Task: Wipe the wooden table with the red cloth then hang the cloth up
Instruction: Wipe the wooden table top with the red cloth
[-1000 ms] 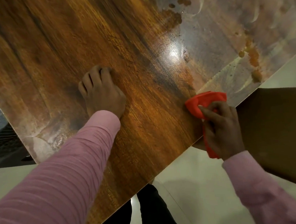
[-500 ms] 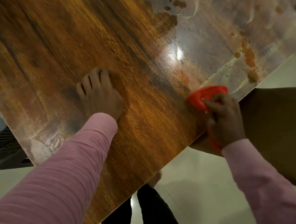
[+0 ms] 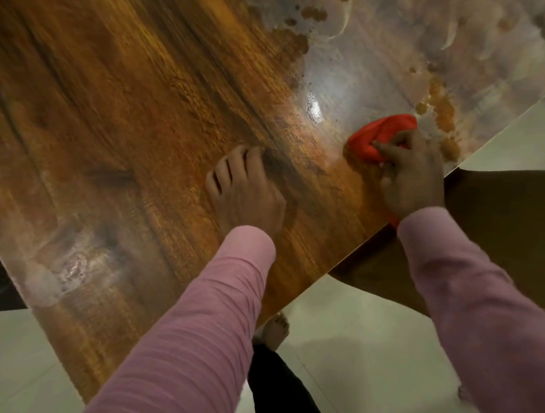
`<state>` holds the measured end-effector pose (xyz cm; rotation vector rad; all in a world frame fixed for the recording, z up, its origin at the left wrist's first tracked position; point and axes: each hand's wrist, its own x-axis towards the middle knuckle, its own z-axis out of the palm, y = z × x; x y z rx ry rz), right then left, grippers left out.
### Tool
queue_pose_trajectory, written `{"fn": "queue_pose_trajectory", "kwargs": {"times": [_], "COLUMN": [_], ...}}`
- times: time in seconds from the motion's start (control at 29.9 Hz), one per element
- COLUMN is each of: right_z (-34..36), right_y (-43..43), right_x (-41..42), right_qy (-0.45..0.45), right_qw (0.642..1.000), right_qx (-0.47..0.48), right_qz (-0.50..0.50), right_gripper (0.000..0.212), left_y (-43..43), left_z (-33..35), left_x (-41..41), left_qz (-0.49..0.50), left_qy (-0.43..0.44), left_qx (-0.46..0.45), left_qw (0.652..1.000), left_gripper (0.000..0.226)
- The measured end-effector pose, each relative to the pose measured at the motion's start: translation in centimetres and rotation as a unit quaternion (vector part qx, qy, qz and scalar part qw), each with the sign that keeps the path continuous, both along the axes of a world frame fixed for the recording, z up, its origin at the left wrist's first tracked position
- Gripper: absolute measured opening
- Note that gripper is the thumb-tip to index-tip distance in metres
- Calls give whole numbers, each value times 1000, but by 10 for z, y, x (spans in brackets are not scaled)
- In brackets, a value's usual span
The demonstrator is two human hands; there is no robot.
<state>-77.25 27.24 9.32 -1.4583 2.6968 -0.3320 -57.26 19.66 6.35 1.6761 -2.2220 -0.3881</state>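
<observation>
The wooden table fills most of the head view, glossy brown with a pale, smeared film across its far right part. My right hand holds the bunched red cloth and presses it on the tabletop near the right edge. A small bit of the cloth also shows under my wrist at the table's edge. My left hand rests palm down on the wood to the left of the cloth, fingers together, holding nothing.
Brown blotches dot the pale film just beyond the cloth. A dark brown surface sits lower at the right. Pale floor tiles lie below, with my bare foot and dark trouser leg near the table's edge.
My right hand has pushed the red cloth from the table's edge further onto the tabletop, toward the blotches. My left hand stays planted on the wood.
</observation>
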Motion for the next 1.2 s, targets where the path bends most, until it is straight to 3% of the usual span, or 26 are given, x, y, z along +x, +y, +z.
{"fn": "queue_pose_trajectory", "kwargs": {"times": [0.1,0.33,0.53,0.64,0.87,0.94,1.1,1.2], "right_z": [-1,-9,-7,-9,-8,-8,-3,-4], "right_y": [0,38,1,-9,11,12,-26,-45], "right_x": [7,58,-47,-57,46,41,-47,-59], "right_qy": [-14,-32,-18,-25,-35,-25,-12,-28], "right_qw": [1000,982,998,998,984,979,998,999], "right_qx": [-10,-38,-50,-43,-39,-41,-25,-31], "right_qz": [-6,182,-28,-41,171,199,60,5], "right_gripper": [45,37,43,41,45,42,41,43], "left_y": [-1,-1,-2,-3,-3,-4,-21,-40], "left_z": [-3,-2,-5,-6,-4,-2,3,2], "left_x": [-2,-6,-7,-7,-6,-6,-10,-13], "left_qz": [1,17,22,24,28,31,52,72], "left_qy": [-16,-17,-12,-9,-3,3,19,3], "left_qx": [-13,-15,-9,-7,35,37,30,18], "left_qw": [1000,1000,1000,1000,999,999,998,997], "left_gripper": [39,37,36,37,37,37,40,42]}}
